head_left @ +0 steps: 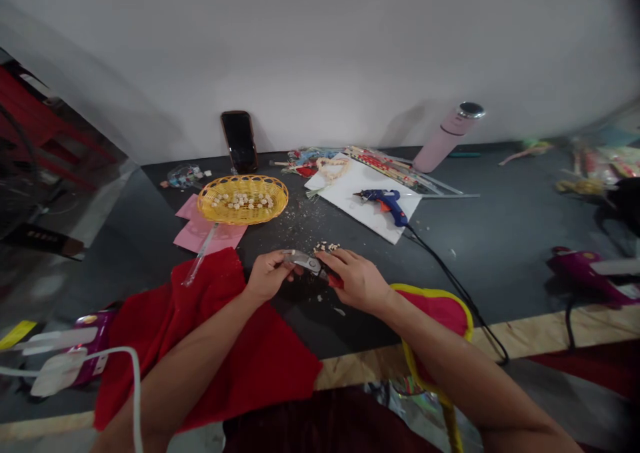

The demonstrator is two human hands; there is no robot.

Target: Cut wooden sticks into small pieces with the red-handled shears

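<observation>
My right hand (pixel 357 281) grips a metal cutter with red handles (pixel 311 264) over the dark table (pixel 500 239). My left hand (pixel 269 274) is closed at the cutter's metal jaws, pinching something too small to make out. A little heap of pale cut pieces (pixel 327 246) lies just beyond the hands. More such pieces fill the yellow woven basket (pixel 243 199) further back on the left.
Red cloth (pixel 235 346) lies under my left forearm, pink paper (pixel 205 229) and a clear stick beside the basket. A blue glue gun (pixel 385 203) rests on white paper with its cord trailing right. A phone (pixel 240 141) leans on the wall; a pink bottle (pixel 447 136) stands behind.
</observation>
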